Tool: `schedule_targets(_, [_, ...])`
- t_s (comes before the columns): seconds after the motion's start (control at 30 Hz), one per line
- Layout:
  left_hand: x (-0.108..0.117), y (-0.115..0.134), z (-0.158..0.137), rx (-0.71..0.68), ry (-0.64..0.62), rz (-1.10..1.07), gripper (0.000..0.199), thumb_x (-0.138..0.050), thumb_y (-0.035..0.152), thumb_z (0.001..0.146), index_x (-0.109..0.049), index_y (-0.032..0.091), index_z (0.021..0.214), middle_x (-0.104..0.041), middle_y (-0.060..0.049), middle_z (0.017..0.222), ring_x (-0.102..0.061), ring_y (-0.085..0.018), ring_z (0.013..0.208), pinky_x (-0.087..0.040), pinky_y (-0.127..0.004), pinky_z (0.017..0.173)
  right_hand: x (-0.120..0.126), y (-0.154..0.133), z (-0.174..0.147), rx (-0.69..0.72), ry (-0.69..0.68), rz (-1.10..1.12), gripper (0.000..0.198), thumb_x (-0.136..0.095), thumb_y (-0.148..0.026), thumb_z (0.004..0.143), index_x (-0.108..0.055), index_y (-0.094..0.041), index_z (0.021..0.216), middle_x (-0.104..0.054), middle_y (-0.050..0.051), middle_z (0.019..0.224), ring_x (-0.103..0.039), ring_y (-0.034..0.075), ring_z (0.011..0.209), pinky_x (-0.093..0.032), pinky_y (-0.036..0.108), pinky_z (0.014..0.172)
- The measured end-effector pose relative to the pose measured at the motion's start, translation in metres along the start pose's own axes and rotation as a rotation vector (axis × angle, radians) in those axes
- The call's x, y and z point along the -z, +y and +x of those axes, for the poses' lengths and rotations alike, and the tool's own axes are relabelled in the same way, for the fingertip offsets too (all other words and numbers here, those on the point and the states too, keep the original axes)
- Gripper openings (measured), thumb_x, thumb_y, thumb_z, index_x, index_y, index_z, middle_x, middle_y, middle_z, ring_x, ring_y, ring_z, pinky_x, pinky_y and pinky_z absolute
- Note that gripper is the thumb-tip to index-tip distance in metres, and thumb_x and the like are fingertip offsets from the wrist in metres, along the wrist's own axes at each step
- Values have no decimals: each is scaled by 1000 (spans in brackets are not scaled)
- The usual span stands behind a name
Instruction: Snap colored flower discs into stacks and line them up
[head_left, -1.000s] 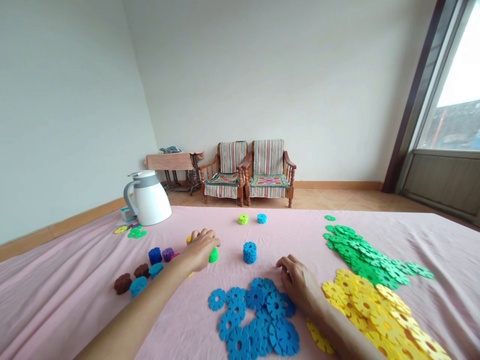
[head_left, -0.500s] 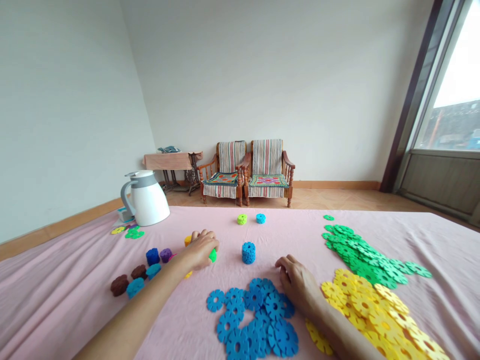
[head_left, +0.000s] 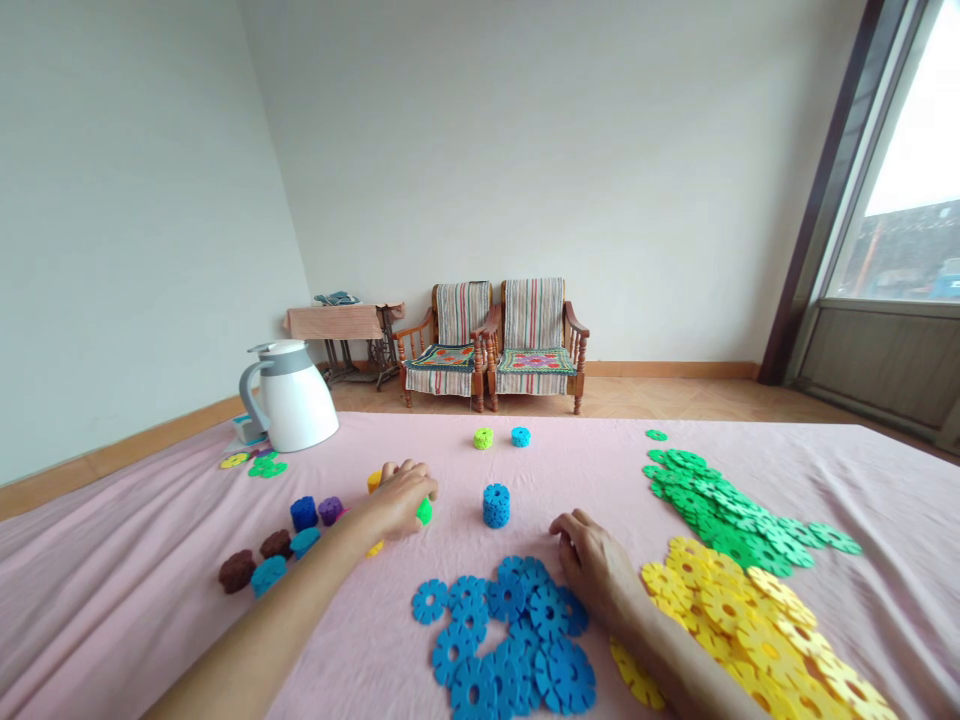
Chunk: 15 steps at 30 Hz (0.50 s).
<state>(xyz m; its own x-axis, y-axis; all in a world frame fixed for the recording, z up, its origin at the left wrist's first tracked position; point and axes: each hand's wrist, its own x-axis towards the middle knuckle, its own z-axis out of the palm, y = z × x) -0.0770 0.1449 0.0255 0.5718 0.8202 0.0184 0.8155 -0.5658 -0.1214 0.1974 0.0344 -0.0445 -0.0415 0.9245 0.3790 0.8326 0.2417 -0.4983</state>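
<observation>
My left hand [head_left: 405, 497] is closed around a stack of green notched discs [head_left: 424, 512] on the pink cloth; most of the stack hides behind the fingers. Yellow discs [head_left: 375, 482] peek out beside that hand. My right hand [head_left: 589, 555] rests on the cloth, fingers loosely bent and apart from the thumb, holding nothing. Between the hands stands a blue stack of discs [head_left: 496, 507]. Loose blue discs [head_left: 517, 630] spread out in front of it, near my right wrist. A pile of yellow discs [head_left: 735, 610] lies under and beside my right forearm.
Loose green discs [head_left: 720, 510] lie at the right. Small lime [head_left: 484, 438] and light blue [head_left: 520, 437] stacks stand farther back. Brown [head_left: 237, 571], dark blue [head_left: 304, 513] and purple [head_left: 330, 510] stacks are at the left, before a white jug [head_left: 300, 400]. Two chairs stand beyond the table.
Hardly anything differs. Both hands keep their places, the left still on the green stack; the view has shifted very slightly.
</observation>
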Motion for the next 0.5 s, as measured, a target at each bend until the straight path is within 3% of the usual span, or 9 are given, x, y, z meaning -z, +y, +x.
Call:
schedule_targets(0.27, [3, -3, -1, -34, -14, 94, 35, -58, 6, 52, -60, 24, 82, -54, -5, 99, -42, -25, 97, -26, -40, 77, -2, 2, 1, -5, 3, 1, 26, -33, -12, 82, -58, -17, 90, -58, 4, 84, -58, 14, 72, -37, 24, 66])
schedule_targets(0.5, [8, 0, -1, -20, -93, 25, 30, -56, 7, 56, -59, 21, 82, -51, -7, 103, -39, -28, 102, -24, -45, 83, -1, 2, 0, 5, 10, 1, 26, -34, -12, 81, -58, -18, 91, -58, 4, 84, -58, 14, 73, -37, 23, 66])
